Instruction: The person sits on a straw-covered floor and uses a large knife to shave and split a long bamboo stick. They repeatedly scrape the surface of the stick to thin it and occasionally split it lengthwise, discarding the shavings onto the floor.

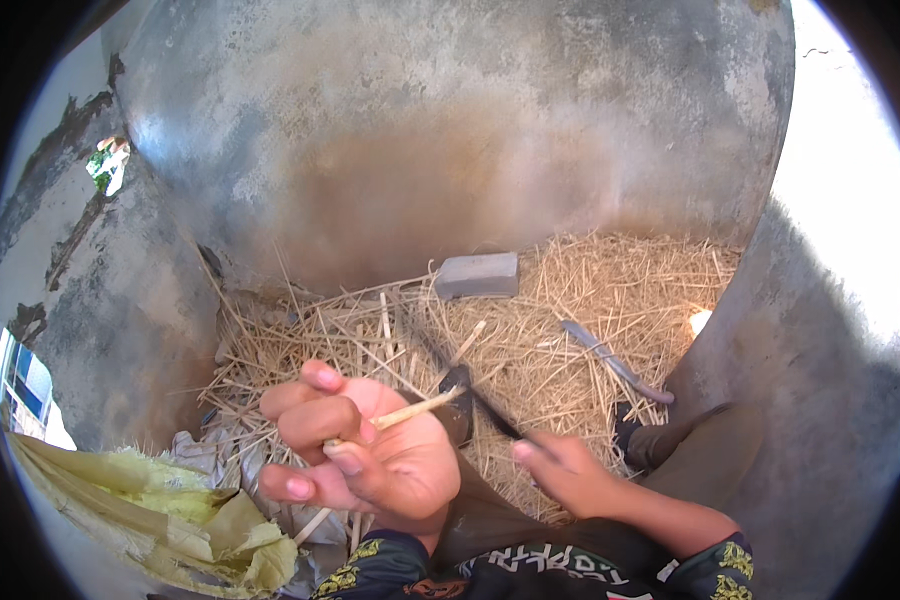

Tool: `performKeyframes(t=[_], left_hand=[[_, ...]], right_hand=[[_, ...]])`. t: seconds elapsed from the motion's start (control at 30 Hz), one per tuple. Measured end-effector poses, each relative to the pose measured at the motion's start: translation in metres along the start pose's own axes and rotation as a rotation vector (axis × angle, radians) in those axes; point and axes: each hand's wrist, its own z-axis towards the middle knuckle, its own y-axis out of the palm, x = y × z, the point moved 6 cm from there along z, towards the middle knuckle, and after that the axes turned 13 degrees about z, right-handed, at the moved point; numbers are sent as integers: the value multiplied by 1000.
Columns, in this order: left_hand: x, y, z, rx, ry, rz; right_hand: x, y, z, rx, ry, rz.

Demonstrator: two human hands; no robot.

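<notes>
My left hand (pixel 410 450) is turned palm up, with a short pale stick (pixel 425 407) pinched between thumb and fingers. The stick's free end points right, toward the knife. My right hand (pixel 575 478) is closed around the handle of a knife (pixel 497 415). Its dark blade slants up and left past the stick's end, and its far part is smeared by motion. Just beyond, a small pale stick piece (pixel 468 341) shows above the straw; whether it lies there or is in the air I cannot tell.
Straw and cut stalks (pixel 610 270) cover the floor between curved concrete walls (pixel 450 130). A grey block (pixel 478 275) lies by the far wall. Right of centre rests a curved blade with a handle (pixel 620 362). Crumpled yellow-green sheeting (pixel 160 510) lies at lower left. My legs flank the work.
</notes>
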Motion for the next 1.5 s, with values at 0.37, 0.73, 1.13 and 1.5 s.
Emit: performKeyframes(t=[0.37, 0.73, 1.13, 1.5], left_hand=[[-7, -2, 4, 35, 85, -70], [-7, -9, 8, -4, 66, -135], [-21, -22, 8, -60, 116, -217], [-12, -20, 10, 53, 97, -57]], right_hand=[[-3, -3, 8, -10, 162, -185], [-15, -2, 2, -45, 41, -283], [1, -5, 8, 34, 585, 194], [-48, 26, 33, -167, 152, 5]])
